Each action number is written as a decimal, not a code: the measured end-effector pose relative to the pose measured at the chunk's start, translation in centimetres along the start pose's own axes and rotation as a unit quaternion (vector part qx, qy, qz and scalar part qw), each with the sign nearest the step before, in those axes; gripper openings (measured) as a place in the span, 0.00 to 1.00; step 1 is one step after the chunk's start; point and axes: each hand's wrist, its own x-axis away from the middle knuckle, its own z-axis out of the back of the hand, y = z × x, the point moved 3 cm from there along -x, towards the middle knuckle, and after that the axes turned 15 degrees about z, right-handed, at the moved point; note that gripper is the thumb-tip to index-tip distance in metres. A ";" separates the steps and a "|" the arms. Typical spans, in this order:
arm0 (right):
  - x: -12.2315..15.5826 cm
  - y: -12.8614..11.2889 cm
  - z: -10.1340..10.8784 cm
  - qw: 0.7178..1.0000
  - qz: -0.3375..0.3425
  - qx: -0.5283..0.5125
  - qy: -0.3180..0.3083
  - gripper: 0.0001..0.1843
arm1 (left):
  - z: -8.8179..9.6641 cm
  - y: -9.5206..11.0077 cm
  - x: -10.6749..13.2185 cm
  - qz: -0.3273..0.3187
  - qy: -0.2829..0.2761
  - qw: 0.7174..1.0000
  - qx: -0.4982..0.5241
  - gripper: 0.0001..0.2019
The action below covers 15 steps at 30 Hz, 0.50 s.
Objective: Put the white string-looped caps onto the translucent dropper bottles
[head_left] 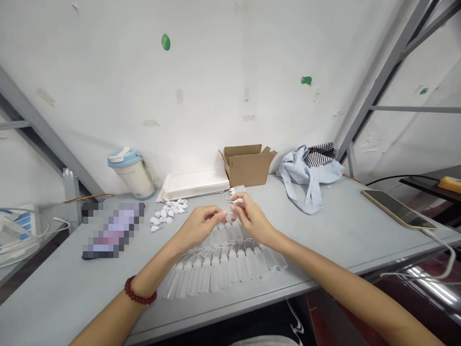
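Note:
My left hand (203, 223) and my right hand (254, 218) meet above the middle of the table, fingertips pinched close together. Something small and translucent shows between them, too unclear to name. Below lies a front row of translucent plastic bottles (215, 277), side by side, with white caps and thin curved white tubes or cords at their tops. Behind it, partly covered by my hands, is a second group of similar bottles (234, 234). A scatter of small white caps (168, 211) lies left of my left hand. A white-capped piece (237, 189) sits just beyond my right fingers.
Along the wall stand a cream tumbler with a blue lid (132, 175), stacked white trays (196, 183), an opened cardboard box (249, 169) and a light-blue cloth bag (306, 175). A blurred-out purple item (117, 228) lies left; a phone with a cable (398, 207) lies right.

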 end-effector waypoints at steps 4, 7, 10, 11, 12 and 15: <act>-0.3 0.2 0.2 0.978 -0.139 -0.158 0.003 0.12 | 0.0 -0.2 -0.1 0.017 -0.028 0.999 0.022 0.16; -0.5 0.3 0.3 0.970 -0.147 -0.190 0.033 0.14 | -0.2 -0.7 -0.4 0.064 -0.030 0.996 0.062 0.18; -0.6 0.4 0.6 0.978 -0.111 -0.165 0.062 0.15 | -0.2 -1.0 -0.5 0.077 -0.026 0.994 0.075 0.19; -0.6 0.4 0.6 0.981 -0.104 -0.150 0.064 0.14 | -0.1 -1.0 -0.4 0.075 -0.018 0.994 0.072 0.18; -0.6 0.5 0.6 0.983 -0.102 -0.137 0.061 0.14 | 0.1 -1.0 -0.4 0.073 -0.006 0.995 0.068 0.18; -0.5 0.8 0.6 0.986 -0.108 -0.116 0.051 0.13 | 0.7 -1.1 -0.4 0.082 0.023 0.995 0.050 0.17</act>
